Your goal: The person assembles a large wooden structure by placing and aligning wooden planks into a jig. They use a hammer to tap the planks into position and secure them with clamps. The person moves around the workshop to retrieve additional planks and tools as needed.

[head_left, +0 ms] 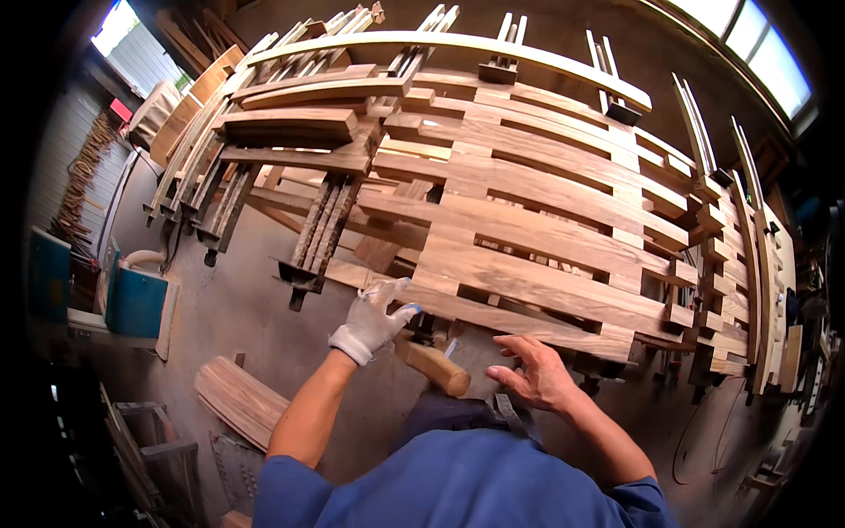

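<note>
My left hand (374, 319), in a white glove with blue on a fingertip, is at the near edge of a slatted wooden panel (519, 273). Its fingers are apart, with nothing visible in them. Bare, my right hand (534, 377) hovers just below the same edge, fingers loosely spread and nothing in them. Between the hands, a thick, round-ended wooden piece (433, 366), like a handle or mallet head, juts toward me; I cannot tell what it joins. The panel is made of joined boards with long gaps, and lies across metal bar clamps (324, 231).
Loose boards (290, 128) are stacked on clamp bars at the far left, and a long strip (458, 41) lies across the back. More clamped boards (731, 282) stand right. Curved planks (238, 396) rest low at left, near a teal machine (138, 299).
</note>
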A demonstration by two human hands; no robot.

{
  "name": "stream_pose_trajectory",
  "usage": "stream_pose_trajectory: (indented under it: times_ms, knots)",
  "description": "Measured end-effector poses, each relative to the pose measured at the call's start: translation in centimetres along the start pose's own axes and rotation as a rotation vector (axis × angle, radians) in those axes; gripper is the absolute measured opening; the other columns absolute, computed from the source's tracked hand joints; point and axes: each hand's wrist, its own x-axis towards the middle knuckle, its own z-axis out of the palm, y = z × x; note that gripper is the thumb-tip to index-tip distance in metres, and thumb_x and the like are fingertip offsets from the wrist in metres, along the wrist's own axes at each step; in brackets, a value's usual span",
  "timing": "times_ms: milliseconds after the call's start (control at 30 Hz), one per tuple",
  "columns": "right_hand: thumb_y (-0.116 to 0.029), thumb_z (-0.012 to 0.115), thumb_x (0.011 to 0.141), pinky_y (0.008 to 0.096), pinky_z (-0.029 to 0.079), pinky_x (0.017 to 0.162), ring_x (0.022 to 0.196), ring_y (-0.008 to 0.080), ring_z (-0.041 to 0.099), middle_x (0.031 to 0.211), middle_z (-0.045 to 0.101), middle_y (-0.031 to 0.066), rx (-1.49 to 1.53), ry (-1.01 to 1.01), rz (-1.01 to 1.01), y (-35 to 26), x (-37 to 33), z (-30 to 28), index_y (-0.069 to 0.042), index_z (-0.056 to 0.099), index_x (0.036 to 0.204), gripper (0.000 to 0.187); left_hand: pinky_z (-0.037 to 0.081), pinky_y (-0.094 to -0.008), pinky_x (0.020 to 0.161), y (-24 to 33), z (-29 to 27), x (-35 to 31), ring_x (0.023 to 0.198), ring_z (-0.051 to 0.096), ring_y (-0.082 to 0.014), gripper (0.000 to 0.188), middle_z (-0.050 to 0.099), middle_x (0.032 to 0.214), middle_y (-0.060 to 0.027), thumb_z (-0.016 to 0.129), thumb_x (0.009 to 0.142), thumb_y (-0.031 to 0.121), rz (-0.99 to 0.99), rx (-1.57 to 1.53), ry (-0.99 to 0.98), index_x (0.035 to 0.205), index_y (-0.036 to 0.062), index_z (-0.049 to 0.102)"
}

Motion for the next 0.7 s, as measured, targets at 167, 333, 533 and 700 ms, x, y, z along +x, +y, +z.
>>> stream_pose_trajectory:
  times_ms: [167, 333, 533, 700]
  knots:
    - [-0.046, 0.087, 0.086, 0.0437, 0.055, 0.103, 0.120, 0.0344, 0.067, 0.136, 0.066, 0.0168, -0.506, 0.152, -0.265, -2.8, -0.1, 9.0, -0.006, 0.061, 0.146, 0.076, 0.050, -0.0473, 0.114, -2.1, 2.5, -4.3, 0.132, 0.062, -0.0364, 0.069, 0.068, 0.140, -0.0161, 0.083, 0.091, 0.035, 0.082, 0.058, 0.093, 0.152, 0.0117, 0.060]
    - [-0.029, 0.086, 0.081, 0.0426, 0.053, 0.089, 0.103, 0.0289, 0.068, 0.116, 0.069, 0.0102, -0.658, 0.080, -0.291, -0.9, 0.3, 11.5, -0.008, 0.066, 0.133, 0.059, 0.050, -0.0483, 0.113, -3.4, 2.7, -6.4, 0.132, 0.061, -0.0361, 0.071, 0.066, 0.141, -0.0165, 0.086, 0.089, 0.029, 0.118, 0.004, 0.221, 0.152, 0.0098, 0.058]
    - [-0.018, 0.078, 0.079, 0.0453, 0.053, 0.088, 0.100, 0.0321, 0.069, 0.100, 0.071, 0.0131, -0.803, 0.144, 0.002, 8.5, -0.6, 15.1, -0.006, 0.066, 0.109, 0.034, 0.053, -0.0483, 0.109, -4.9, -2.9, -7.6, 0.127, 0.065, -0.0368, 0.062, 0.069, 0.136, -0.0157, 0.087, 0.088, 0.022, 0.184, 0.104, 0.323, 0.143, 0.0075, 0.064]
    - [-0.011, 0.072, 0.082, 0.0448, 0.056, 0.088, 0.102, 0.0342, 0.070, 0.104, 0.072, 0.0155, -0.787, 0.239, 0.172, 15.2, 1.2, 21.6, -0.005, 0.066, 0.110, 0.029, 0.055, -0.0495, 0.106, -5.0, -8.7, -3.8, 0.125, 0.066, -0.0425, 0.059, 0.071, 0.133, -0.0198, 0.086, 0.089, 0.016, 0.366, 0.071, 0.400, 0.141, 0.0004, 0.064]
